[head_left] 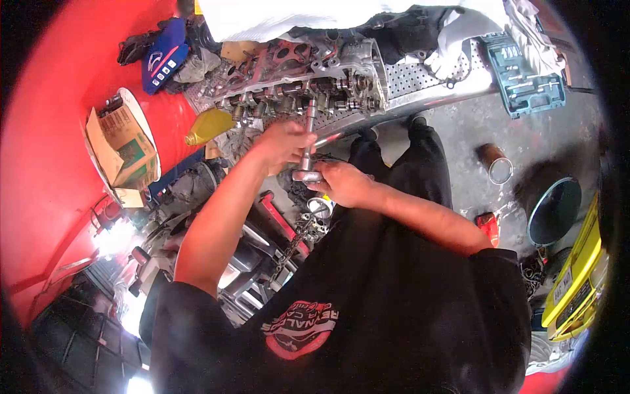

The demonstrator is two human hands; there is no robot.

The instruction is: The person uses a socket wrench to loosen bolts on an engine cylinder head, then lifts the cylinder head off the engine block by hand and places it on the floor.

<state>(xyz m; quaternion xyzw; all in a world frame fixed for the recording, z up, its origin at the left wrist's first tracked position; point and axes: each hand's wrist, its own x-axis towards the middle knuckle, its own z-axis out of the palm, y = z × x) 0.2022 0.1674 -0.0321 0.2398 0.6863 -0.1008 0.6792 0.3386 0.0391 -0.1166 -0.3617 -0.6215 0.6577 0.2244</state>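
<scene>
Far left: red painted surface [49, 111], curved by the lens; against it, a cardboard box [108, 141] with open flaps, and right of that a blue package [162, 59] with a white emblem. Next, a yellow bottle [213, 126], lying on its side, neck to the left. Left hand [283, 146]: fingers curled on the shaft of the tool. Centre: one ratchet wrench [308, 148] with a straight metal extension, located between the person's body and the bench; long axis of the extension runs near to far, leaning slightly right at the far end; ratchet head at the near end, tip pointing far, toward the engine cylinder head [289, 77]; contact between tip and engine cannot be told. Right hand [344, 184]: closed on the ratchet at the near end, just right of its head. Right of the engine, bare perforated metal bench [408, 77] with a bright rounded near edge. Beyond it, grey concrete floor [469, 134], stained, bearing a red packet [488, 228] and an open tin can [501, 169]. Right, far: teal socket case [550, 104], open, tools in its slots. Far right, near: yellow vehicle part [577, 276] bearing a plate.
</scene>
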